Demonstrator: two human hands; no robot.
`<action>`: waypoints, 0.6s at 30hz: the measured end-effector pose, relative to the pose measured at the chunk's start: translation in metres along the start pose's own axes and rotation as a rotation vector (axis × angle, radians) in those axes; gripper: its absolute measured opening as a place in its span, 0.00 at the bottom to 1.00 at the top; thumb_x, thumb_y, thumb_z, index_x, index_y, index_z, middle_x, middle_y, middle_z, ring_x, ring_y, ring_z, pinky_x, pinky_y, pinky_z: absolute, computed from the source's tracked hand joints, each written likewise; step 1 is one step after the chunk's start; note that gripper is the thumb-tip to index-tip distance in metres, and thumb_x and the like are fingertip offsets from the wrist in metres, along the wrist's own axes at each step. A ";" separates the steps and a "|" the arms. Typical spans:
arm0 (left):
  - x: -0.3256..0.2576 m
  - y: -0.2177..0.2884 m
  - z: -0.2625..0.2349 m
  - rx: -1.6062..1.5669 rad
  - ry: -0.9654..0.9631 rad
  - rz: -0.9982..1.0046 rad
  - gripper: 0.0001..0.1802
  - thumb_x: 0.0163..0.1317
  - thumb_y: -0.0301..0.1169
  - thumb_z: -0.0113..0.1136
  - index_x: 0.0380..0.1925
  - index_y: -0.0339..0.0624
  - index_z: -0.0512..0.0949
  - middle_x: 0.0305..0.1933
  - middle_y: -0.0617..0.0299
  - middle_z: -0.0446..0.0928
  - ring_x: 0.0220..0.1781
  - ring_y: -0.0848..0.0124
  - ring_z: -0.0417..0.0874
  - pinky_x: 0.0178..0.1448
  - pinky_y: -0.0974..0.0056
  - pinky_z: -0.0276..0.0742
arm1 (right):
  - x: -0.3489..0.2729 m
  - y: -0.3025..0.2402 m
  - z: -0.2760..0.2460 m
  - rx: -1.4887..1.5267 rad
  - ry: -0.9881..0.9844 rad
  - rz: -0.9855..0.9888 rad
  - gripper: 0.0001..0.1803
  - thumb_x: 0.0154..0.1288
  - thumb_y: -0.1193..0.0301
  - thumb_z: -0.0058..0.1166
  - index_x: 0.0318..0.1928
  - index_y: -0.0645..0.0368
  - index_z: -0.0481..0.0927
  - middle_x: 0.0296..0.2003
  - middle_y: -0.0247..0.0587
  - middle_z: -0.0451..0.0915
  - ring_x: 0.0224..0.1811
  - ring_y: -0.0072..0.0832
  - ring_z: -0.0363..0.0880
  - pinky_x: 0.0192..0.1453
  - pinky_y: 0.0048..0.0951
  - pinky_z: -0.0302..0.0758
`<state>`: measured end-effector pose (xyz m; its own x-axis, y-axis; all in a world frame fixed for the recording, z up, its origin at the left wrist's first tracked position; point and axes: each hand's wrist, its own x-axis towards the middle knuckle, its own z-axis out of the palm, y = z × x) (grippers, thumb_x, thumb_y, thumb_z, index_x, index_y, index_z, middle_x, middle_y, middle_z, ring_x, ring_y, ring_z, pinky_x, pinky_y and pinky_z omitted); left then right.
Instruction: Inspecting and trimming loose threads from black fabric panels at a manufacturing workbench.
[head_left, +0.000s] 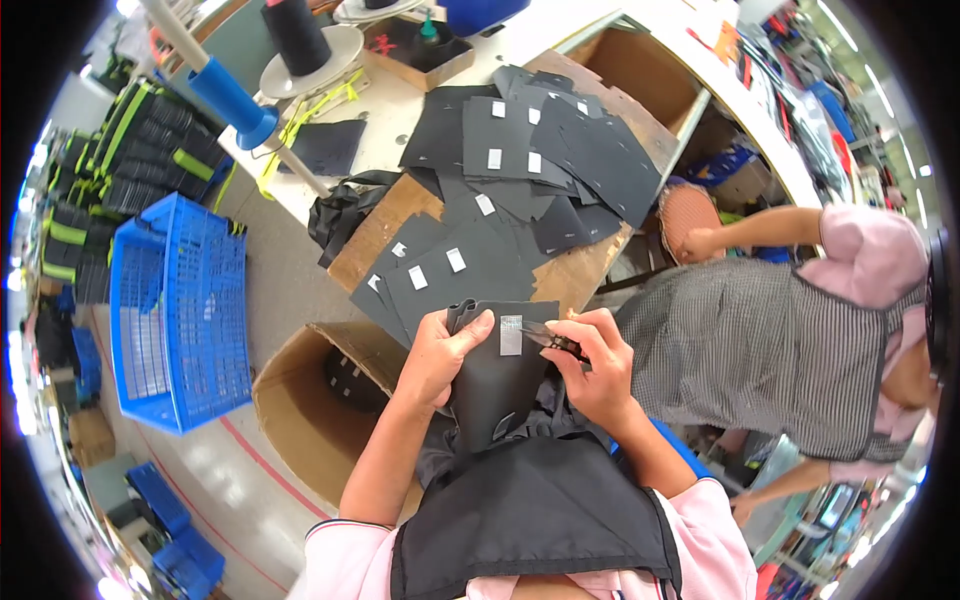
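My left hand (440, 352) grips a dark grey fabric panel (490, 385) by its bunched upper left edge, thumb on top. A small silvery-white patch (511, 336) sits on the panel's upper part. Held in my right hand (595, 365) is a pair of thread snips (558, 341), its tips close to the right edge of the patch. Whether the tips touch the fabric I cannot tell. Just beyond my hands, more dark panels (455, 284) with white patches lie overlapping on a brown wooden board (385, 232); farther back they form a loose heap (590, 150).
A cardboard box (300, 385) with dark pieces inside stands left of my left arm. Farther left is a blue plastic basket (180, 320). A pole with a blue collar (235, 105) rises at the table's left. A co-worker in a checked apron (750, 340) is close on my right.
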<state>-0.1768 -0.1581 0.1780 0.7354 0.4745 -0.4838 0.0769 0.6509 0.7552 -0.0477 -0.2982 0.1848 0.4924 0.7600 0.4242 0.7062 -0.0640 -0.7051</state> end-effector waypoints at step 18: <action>0.024 0.036 -0.021 0.174 -0.300 -0.104 0.11 0.61 0.34 0.59 0.30 0.35 0.79 0.28 0.62 0.79 0.25 0.78 0.77 0.28 0.73 0.74 | -0.011 -0.031 0.024 -0.253 0.171 0.063 0.17 0.45 0.78 0.65 0.39 0.59 0.78 0.28 0.40 0.73 0.22 0.31 0.73 0.24 0.27 0.71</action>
<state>-0.1704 -0.1105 0.1838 0.8805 0.1992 -0.4301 0.2562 0.5635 0.7854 -0.0873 -0.2889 0.1879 0.6026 0.6312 0.4883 0.7650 -0.2828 -0.5786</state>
